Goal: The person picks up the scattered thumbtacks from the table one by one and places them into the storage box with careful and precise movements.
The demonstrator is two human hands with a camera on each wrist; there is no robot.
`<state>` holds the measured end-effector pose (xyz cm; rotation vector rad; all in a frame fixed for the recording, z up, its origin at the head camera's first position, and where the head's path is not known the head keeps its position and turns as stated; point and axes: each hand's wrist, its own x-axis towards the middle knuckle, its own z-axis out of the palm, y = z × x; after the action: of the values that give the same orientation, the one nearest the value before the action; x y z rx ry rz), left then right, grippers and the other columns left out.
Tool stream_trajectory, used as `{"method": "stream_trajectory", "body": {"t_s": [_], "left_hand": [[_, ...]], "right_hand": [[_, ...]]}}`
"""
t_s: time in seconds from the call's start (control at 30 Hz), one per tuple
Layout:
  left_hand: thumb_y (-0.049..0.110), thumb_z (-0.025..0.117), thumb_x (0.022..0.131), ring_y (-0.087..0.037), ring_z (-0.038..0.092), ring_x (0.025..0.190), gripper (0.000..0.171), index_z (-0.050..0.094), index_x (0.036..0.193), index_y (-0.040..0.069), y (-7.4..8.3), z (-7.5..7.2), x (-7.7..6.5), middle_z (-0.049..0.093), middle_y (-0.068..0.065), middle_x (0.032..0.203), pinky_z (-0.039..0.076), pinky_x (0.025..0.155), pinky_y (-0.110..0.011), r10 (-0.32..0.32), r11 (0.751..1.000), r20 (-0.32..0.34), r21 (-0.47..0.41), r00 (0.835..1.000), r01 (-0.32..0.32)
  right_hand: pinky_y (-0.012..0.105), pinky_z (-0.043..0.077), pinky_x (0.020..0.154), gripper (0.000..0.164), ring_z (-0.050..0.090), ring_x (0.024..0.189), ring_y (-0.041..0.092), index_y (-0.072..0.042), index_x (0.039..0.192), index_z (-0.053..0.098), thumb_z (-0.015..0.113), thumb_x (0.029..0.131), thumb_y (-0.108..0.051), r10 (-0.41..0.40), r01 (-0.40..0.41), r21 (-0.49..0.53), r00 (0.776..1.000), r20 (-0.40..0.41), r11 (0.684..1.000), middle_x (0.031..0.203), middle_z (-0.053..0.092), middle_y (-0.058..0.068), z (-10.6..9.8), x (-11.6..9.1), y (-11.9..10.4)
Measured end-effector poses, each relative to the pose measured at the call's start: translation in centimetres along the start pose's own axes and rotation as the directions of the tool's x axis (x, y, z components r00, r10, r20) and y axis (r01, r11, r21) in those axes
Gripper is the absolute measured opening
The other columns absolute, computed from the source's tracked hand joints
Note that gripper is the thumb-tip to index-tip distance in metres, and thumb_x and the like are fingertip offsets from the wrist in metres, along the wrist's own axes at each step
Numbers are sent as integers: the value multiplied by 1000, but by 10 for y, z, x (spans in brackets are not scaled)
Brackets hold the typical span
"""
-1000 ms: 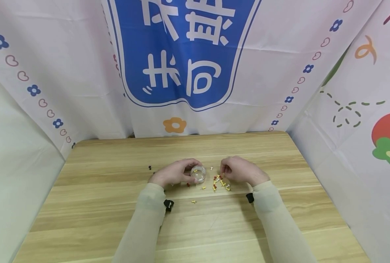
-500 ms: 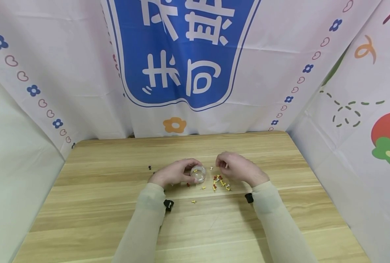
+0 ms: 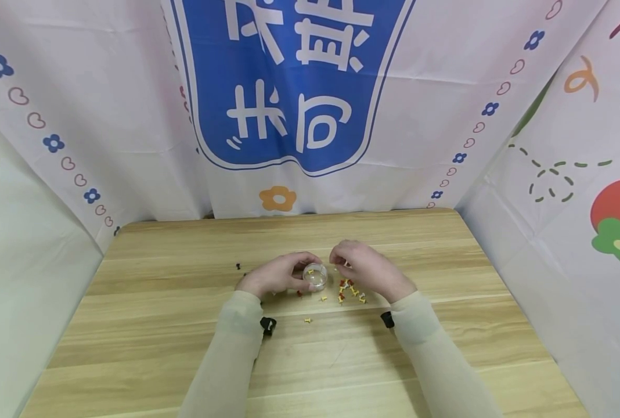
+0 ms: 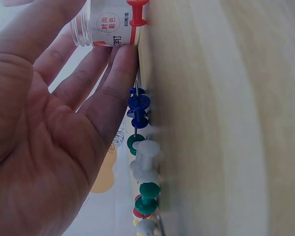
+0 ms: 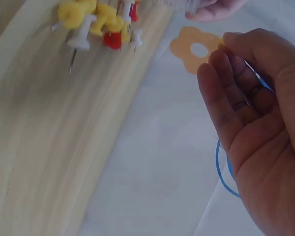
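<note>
My left hand (image 3: 281, 274) curls its fingers and thumb round a small clear jar (image 3: 315, 281), which stands upright with its open mouth up; a yellow push pin shows inside it. In the left wrist view, the jar's label (image 4: 108, 22) has red and black print. Just right of the jar, my right hand (image 3: 364, 268) is raised over the table. Its thumb and forefinger pinch a small yellow push pin (image 5: 221, 43), mostly hidden by the fingertips. Below that hand lies a cluster of red, yellow and white push pins (image 3: 354, 291).
Loose yellow push pins lie in front of the jar, one of them a stray pin (image 3: 308, 320) nearer the person. Blue, green and white push pins (image 4: 146, 160) lie beside the left hand. A black push pin (image 3: 238, 266) is farther left on the wooden table (image 3: 158, 325). Printed cloth (image 3: 132, 116) hangs behind.
My right hand has lifted from the push pin cluster and moved left toward the jar, now covering most of the white pin there. The left hand and the jar have stayed in place.
</note>
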<state>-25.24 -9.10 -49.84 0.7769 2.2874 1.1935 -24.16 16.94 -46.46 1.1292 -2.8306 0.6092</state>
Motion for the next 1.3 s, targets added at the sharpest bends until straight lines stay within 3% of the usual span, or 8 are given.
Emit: {"method": "stream_trajectory", "body": {"t_s": [0.2,0.43,0.77,0.93,1.3], "left_hand": [[21,83,88,-21,57,127,56,60,139,24,0,-1,0,63,1,137,44,108,-44,-2,1000,-9,12,1000,2],[25,82,89,-20,55,130,54,60,137,31,0,-1,0,61,9,138,44,108,-43,1,999,-10,44,1000,0],[21,81,90,-22,60,119,56,59,141,17,-1,1,0,65,-3,133,49,100,-44,-2,1000,1,14,1000,2],[19,81,90,-21,60,118,56,59,141,19,-1,1,0,65,-4,133,51,97,-41,-14,1000,2,5,1000,14],[18,82,89,-22,58,124,58,58,141,18,0,1,0,64,-4,136,47,104,-42,-35,999,0,4,999,35]], "right_hand": [[24,54,79,14,61,89,6,-12,109,74,73,96,-12,-36,36,-18,999,36,999,103,68,-6,10,5,-10],[25,54,88,21,64,102,8,-11,116,74,74,95,-13,-32,35,-32,997,69,999,113,70,-5,16,6,-16],[31,54,87,15,63,95,10,-10,111,74,71,97,-11,28,-28,15,999,28,999,105,70,-3,4,0,-1],[29,55,87,15,64,96,11,-8,111,74,70,96,-8,43,-43,22,999,22,999,104,70,-1,0,-3,13],[31,55,84,14,63,90,11,-8,102,74,72,90,-2,129,-138,67,984,124,988,96,68,-5,-8,-13,29]]}}
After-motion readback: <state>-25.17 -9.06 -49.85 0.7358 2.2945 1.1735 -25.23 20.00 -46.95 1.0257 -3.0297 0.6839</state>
